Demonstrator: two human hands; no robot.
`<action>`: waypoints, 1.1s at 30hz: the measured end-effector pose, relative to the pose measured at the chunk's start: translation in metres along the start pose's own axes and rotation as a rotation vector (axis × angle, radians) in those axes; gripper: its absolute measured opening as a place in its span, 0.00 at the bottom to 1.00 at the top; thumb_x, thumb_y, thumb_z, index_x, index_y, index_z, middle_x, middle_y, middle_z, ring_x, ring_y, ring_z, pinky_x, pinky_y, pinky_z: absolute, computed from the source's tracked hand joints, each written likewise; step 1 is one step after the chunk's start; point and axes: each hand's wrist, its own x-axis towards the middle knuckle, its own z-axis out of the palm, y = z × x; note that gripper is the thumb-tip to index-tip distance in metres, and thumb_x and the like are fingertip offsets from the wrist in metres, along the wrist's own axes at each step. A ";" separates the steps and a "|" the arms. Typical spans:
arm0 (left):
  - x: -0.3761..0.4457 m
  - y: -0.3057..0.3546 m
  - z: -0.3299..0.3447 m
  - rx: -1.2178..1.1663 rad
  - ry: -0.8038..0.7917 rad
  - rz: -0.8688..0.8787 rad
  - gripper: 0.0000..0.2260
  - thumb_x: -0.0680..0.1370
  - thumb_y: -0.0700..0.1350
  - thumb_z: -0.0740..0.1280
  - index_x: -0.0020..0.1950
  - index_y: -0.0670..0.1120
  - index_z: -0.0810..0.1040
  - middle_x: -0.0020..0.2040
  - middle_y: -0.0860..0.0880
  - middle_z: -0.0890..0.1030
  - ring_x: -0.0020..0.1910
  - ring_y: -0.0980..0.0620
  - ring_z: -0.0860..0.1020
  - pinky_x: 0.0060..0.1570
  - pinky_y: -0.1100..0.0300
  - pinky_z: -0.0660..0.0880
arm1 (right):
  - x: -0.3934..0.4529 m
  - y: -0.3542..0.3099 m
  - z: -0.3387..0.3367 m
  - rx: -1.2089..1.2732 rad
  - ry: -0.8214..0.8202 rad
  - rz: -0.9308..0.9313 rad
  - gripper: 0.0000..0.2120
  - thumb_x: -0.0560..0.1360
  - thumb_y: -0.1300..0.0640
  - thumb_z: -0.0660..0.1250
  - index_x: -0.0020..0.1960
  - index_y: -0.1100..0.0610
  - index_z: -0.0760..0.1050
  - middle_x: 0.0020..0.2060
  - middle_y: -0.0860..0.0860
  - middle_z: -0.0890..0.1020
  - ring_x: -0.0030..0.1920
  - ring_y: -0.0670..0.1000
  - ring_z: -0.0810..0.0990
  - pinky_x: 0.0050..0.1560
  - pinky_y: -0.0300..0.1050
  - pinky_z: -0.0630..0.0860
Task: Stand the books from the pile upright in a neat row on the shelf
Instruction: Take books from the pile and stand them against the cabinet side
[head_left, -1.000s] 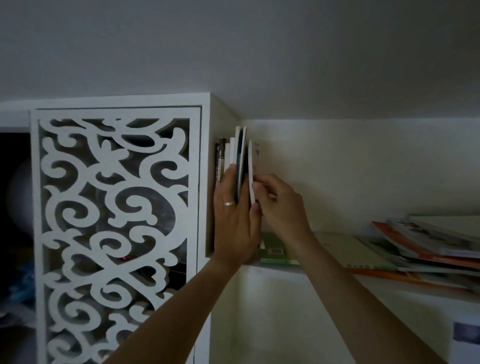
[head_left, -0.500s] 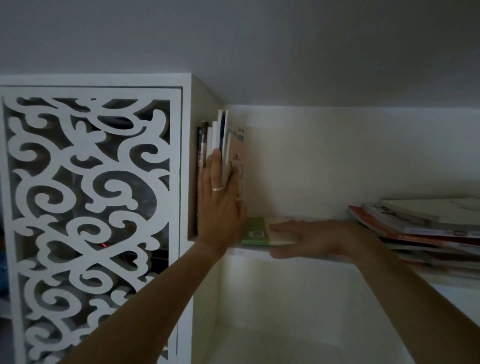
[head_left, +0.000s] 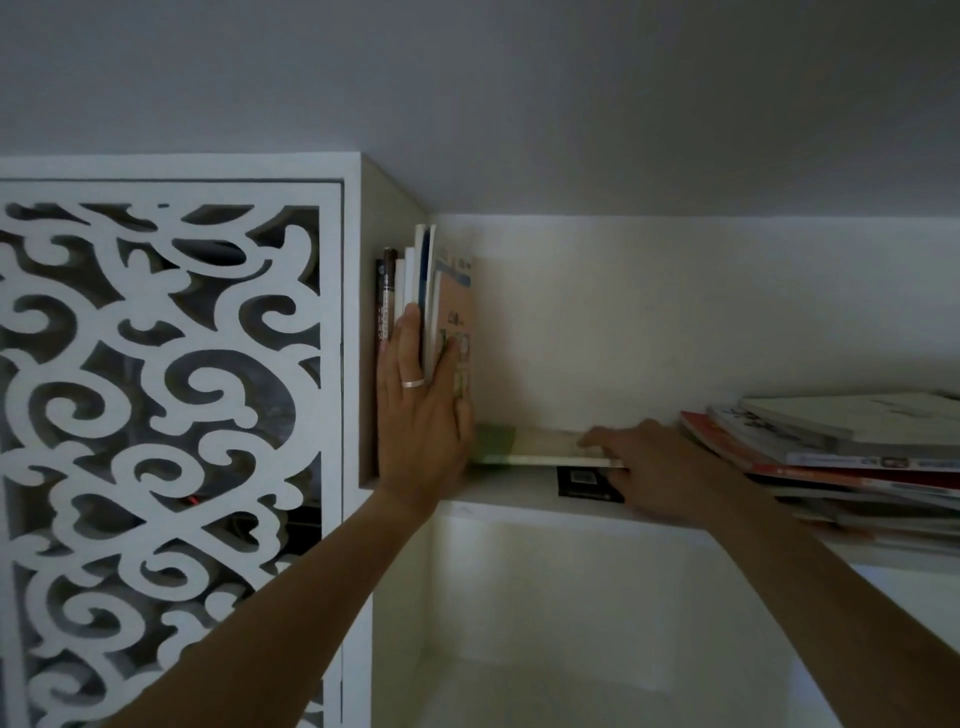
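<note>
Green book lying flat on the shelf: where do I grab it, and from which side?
Pinch the near right corner of the green book, coming from the front, where the right hand already rests. It lies flat; the left hand blocks its left end.

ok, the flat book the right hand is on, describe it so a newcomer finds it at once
Start at the carved white cabinet door, then go right to the open shelf. Between the upright row steadied by the left hand and the slanted pile lies one thin book under the right hand. Only it lies alone, with a green left end.

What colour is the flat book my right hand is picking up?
Green and cream book, right hand gripping it; head view.
</note>
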 end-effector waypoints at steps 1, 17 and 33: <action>0.000 0.000 0.000 0.007 0.000 -0.007 0.23 0.81 0.43 0.64 0.77 0.44 0.72 0.81 0.33 0.56 0.81 0.35 0.56 0.77 0.35 0.58 | 0.002 0.000 0.003 0.020 0.020 0.015 0.13 0.82 0.55 0.62 0.65 0.49 0.76 0.46 0.54 0.82 0.40 0.53 0.81 0.39 0.48 0.78; 0.000 0.001 -0.005 -0.049 -0.001 -0.080 0.25 0.86 0.49 0.53 0.83 0.47 0.60 0.84 0.41 0.55 0.83 0.45 0.55 0.79 0.41 0.57 | 0.057 -0.143 0.021 1.343 -0.142 0.074 0.35 0.72 0.19 0.50 0.76 0.28 0.58 0.73 0.46 0.74 0.68 0.52 0.77 0.66 0.59 0.76; 0.001 0.021 0.000 0.618 -0.531 0.223 0.17 0.84 0.43 0.56 0.61 0.42 0.83 0.79 0.38 0.67 0.84 0.39 0.47 0.78 0.37 0.31 | 0.017 -0.131 0.050 0.209 0.170 0.064 0.10 0.83 0.55 0.58 0.49 0.57 0.75 0.48 0.54 0.81 0.44 0.55 0.79 0.40 0.47 0.69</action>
